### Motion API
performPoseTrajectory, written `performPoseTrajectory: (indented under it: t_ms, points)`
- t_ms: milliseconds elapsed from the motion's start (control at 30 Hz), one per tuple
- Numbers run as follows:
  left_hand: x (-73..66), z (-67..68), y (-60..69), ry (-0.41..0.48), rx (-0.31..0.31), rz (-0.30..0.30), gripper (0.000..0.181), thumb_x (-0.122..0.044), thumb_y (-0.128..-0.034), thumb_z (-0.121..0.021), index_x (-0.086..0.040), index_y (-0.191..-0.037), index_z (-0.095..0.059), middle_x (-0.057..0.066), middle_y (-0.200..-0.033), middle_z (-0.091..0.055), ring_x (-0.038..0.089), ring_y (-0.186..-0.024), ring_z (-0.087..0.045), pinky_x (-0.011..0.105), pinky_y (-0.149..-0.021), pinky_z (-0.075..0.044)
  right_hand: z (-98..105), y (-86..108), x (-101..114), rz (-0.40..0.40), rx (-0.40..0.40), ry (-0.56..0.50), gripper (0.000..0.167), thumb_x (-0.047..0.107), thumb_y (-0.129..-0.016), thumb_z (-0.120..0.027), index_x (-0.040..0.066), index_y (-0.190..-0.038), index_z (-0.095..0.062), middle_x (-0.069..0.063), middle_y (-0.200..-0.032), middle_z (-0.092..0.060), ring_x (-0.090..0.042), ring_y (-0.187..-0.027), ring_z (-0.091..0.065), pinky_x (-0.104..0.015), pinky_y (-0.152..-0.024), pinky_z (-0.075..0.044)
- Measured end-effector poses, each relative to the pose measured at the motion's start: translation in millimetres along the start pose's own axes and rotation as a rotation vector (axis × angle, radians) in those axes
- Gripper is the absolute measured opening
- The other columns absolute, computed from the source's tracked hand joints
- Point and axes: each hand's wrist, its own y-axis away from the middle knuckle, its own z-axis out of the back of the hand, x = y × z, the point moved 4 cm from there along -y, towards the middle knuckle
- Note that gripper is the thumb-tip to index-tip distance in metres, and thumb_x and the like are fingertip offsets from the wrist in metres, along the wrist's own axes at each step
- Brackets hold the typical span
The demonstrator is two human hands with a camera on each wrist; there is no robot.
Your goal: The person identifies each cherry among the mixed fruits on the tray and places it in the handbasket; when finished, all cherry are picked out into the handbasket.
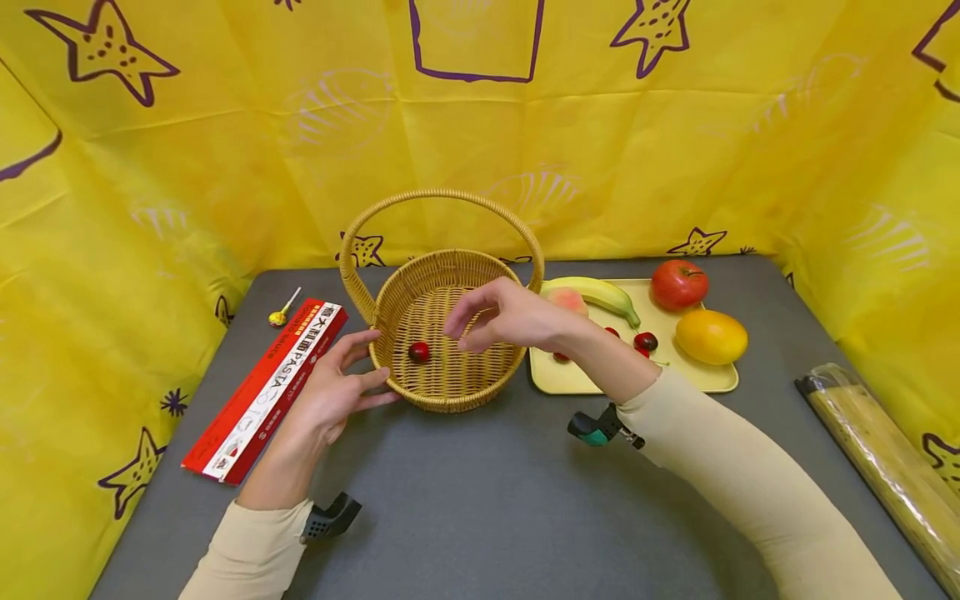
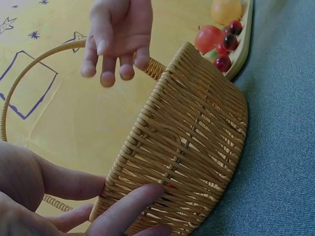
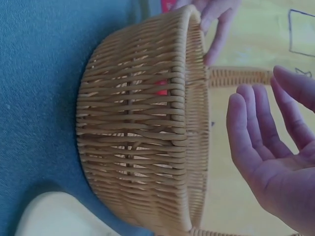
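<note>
The wicker basket (image 1: pixel 450 398) with a tall handle stands upright on the grey table, a dark red cherry (image 1: pixel 419 352) lying inside at the left. At the basket's left rim is the left hand (image 1: pixel 333 392); in the left wrist view its fingers (image 2: pixel 130 206) lie along the wicker side, thumb and fingers about the rim. Above the basket's right part hovers the right hand (image 1: pixel 506 317), fingers loosely bent, holding nothing; the right wrist view shows its palm (image 3: pixel 280 172) bare beside the basket's opening.
Right of the basket, a cream tray (image 1: pixel 558 382) bears a banana (image 1: pixel 600 293), a peach, several cherries (image 1: pixel 645 341), a red apple (image 1: pixel 678 285) and a mango (image 1: pixel 711 337). At left lie a red pasta box (image 1: pixel 262 392) and a lollipop (image 1: pixel 278 318); a long clear-wrapped pack (image 1: pixel 885 467) lies far right.
</note>
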Motion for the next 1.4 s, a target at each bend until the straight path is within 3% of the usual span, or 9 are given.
performPoseTrajectory:
  t_ms: [333,400,467,567,667,933,1067,1400]
  points:
    - [-1.6,0.5,1.2,-0.006,0.002,0.005,0.066,0.004,-0.1039,-0.054,-0.008,-0.163,-0.027,0.024,-0.165,-0.027,0.027,-0.109,-0.071,0.038,-0.086,-0.067,8.1,33.6,-4.9,0.032,-0.106,-0.030,0.022,0.004,-0.090,-0.080,0.002,-0.111,-0.075,-0.009,-0.111,-0.075,-0.027,-0.101,-0.073,-0.032,-0.088,-0.063]
    - [-1.8,0.6,1.6,-0.006,0.002,0.008,0.066,0.004,-0.1038,-0.054,-0.008,-0.163,-0.027,0.024,-0.165,-0.027,0.028,-0.109,-0.071,0.038,-0.086,-0.067,11.6,41.1,-6.0,0.020,-0.141,-0.002,0.022,0.008,-0.090,-0.081,0.005,-0.111,-0.075,-0.006,-0.111,-0.075,-0.024,-0.101,-0.073,-0.026,-0.068,-0.060]
    - [-1.9,0.7,1.9,-0.007,0.001,0.011,0.066,0.003,-0.1039,-0.055,-0.008,-0.163,-0.027,0.024,-0.165,-0.027,0.028,-0.109,-0.072,0.038,-0.087,-0.066,15.1,48.5,-8.1,0.001,-0.169,0.000,0.023,0.011,-0.090,-0.082,0.008,-0.112,-0.076,-0.005,-0.112,-0.075,-0.021,-0.095,-0.071,-0.023,-0.051,-0.046]
    - [-1.9,1.0,2.0,-0.012,-0.001,0.010,0.066,0.003,-0.1039,-0.055,-0.009,-0.163,-0.027,0.024,-0.165,-0.028,0.028,-0.108,-0.072,0.038,-0.087,-0.066,20.1,58.1,-13.0,-0.020,-0.196,-0.027,0.024,0.015,-0.090,-0.082,0.011,-0.113,-0.076,-0.006,-0.112,-0.075,-0.018,-0.082,-0.065,-0.025,-0.043,-0.029]
    - [-1.9,1.1,2.0,-0.015,-0.001,0.007,0.067,0.003,-0.1039,-0.056,-0.009,-0.163,-0.027,0.024,-0.165,-0.028,0.027,-0.108,-0.072,0.038,-0.087,-0.066,24.2,66.0,-18.8,-0.015,-0.213,-0.082,0.025,0.013,-0.091,-0.082,0.008,-0.114,-0.074,-0.010,-0.113,-0.074,-0.018,-0.077,-0.060,-0.026,-0.047,-0.037]
    - [-2.8,0.3,1.0,-0.016,0.009,-0.002,0.066,0.003,-0.1040,-0.055,-0.009,-0.163,-0.027,0.024,-0.165,-0.028,0.028,-0.110,-0.071,0.039,-0.088,-0.066,40.7,87.1,-35.6,0.021,-0.328,-0.131,0.028,0.007,-0.091,-0.080,-0.001,-0.116,-0.071,-0.013,-0.114,-0.072,-0.022,-0.092,-0.070,-0.029,-0.074,-0.061]
    - [-3.1,0.2,1.0,-0.020,0.008,0.000,0.067,0.003,-0.1040,-0.055,-0.009,-0.163,-0.027,0.024,-0.165,-0.028,0.027,-0.110,-0.071,0.039,-0.087,-0.066,50.2,93.2,-46.0,0.012,-0.388,-0.119,0.029,0.006,-0.090,-0.080,-0.001,-0.117,-0.071,-0.007,-0.115,-0.071,-0.024,-0.104,-0.071,-0.029,-0.088,-0.062]
    - [-2.4,0.6,0.7,-0.022,0.008,-0.002,0.067,0.003,-0.1038,-0.056,-0.009,-0.163,-0.027,0.024,-0.165,-0.028,0.028,-0.108,-0.072,0.038,-0.087,-0.067,60.1,96.4,-70.2,-0.070,-0.466,-0.127,0.036,0.004,-0.090,-0.079,-0.005,-0.123,-0.067,-0.005,-0.114,-0.072,-0.022,-0.105,-0.070,-0.025,-0.091,-0.060]
